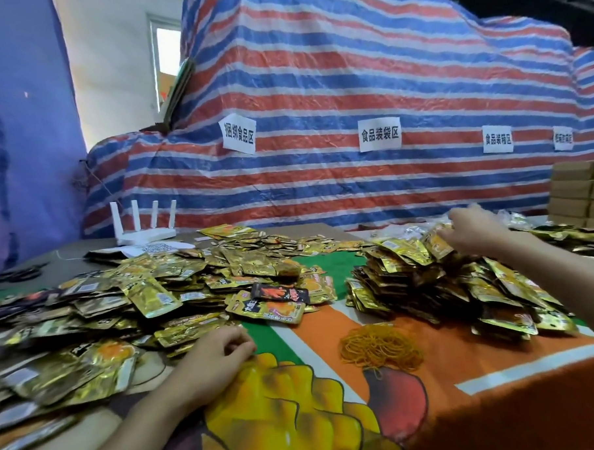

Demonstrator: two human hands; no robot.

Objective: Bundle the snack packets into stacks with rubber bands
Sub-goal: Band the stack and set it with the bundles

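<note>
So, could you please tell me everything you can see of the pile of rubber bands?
The rubber bands are thin, orange-yellow loops in a loose, tangled heap. It lies on the orange part of the printed cloth, in front of the right-hand packet pile. Neither the left hand nor the right hand touches it.

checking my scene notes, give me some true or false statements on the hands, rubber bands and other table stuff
The right hand reaches onto the right pile of snack packets. True.
The rubber bands lie in a loose heap on the orange cloth. True.
The left hand holds the scissors. False: the scissors lie at the table's far left, apart from it.
The router stands among the rubber bands. False: it stands at the back left.
</note>
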